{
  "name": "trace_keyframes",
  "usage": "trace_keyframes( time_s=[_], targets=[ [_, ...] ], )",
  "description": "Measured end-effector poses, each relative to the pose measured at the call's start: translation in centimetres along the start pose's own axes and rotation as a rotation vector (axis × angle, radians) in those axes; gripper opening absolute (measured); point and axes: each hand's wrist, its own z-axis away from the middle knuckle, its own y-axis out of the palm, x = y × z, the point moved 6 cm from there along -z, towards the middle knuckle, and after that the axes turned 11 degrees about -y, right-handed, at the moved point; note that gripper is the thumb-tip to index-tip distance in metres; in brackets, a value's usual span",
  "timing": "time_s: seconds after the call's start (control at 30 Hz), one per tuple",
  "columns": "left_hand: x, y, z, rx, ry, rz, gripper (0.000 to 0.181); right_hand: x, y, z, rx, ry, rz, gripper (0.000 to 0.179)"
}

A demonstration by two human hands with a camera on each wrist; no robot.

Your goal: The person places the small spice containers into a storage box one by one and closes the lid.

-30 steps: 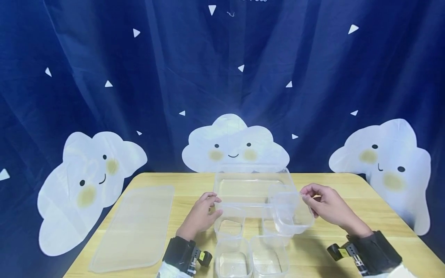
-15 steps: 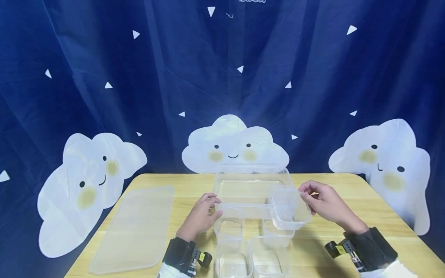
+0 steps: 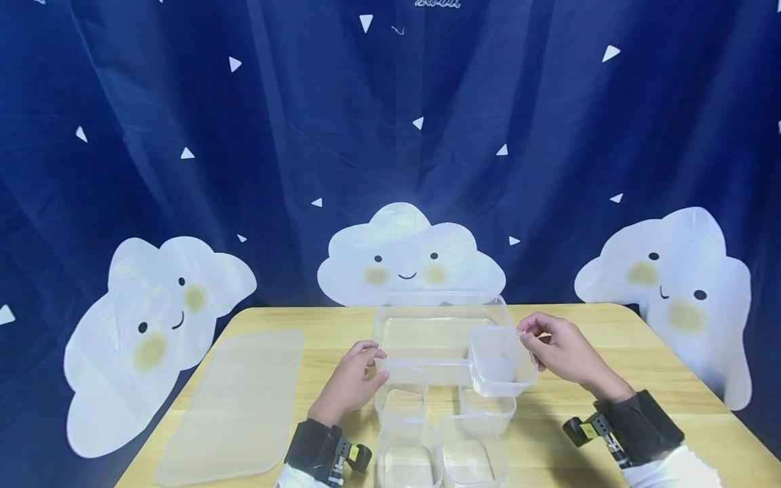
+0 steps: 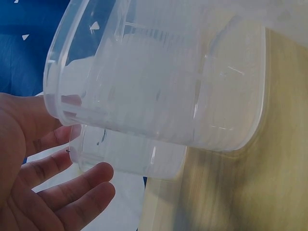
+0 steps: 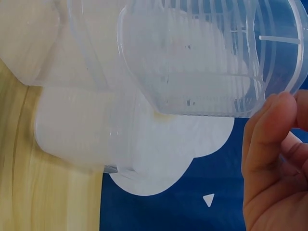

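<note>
Right hand [image 3: 564,349]: fingers pinching the rim of a small clear square plastic tub [image 3: 503,376], raised at a large clear rectangular plastic box [image 3: 421,362] | Left hand [image 3: 349,386]: fingers loosely spread | Likely light, springy, slick; best held by rim.

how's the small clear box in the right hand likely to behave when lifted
The small clear box is probably light, with thin walls and nothing visible inside. It may tilt, since the right hand pinches only its rim.
</note>
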Motion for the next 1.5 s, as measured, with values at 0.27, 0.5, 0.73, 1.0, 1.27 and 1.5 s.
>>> trace_keyframes(
  time_s=[0.27, 0.5, 0.73, 1.0, 1.27, 1.5],
  targets=[
    [-0.3, 0.0, -0.2, 0.005, -0.012, 0.005, 0.03, 0.2, -0.2, -0.8, -0.013, 0.003, 0.034, 0.006],
    [-0.4, 0.0, -0.2, 0.001, -0.012, 0.001, 0.03, -0.1, 0.0, -1.3, -0.016, 0.024, 0.043, 0.006],
    [-0.5, 0.2, -0.3, 0.01, -0.007, 0.007, 0.029, -0.1, 0.0, -1.6, -0.033, 0.023, 0.05, 0.007],
    [-0.4, 0.4, -0.3, 0.007, -0.003, 0.01, 0.03, -0.1, 0.2, -2.1, -0.03, 0.009, 0.077, 0.006],
    [-0.2, 0.2, -0.1, -0.009, 0.006, 0.013, 0.029, 0.1, 0.6, -2.6, -0.023, 0.026, 0.052, 0.007],
    [0.0, 0.1, -0.1, -0.007, 0.003, 0.015, 0.029, 0.2, 0.5, -2.7, -0.033, 0.045, 0.039, 0.01]
  ],
)
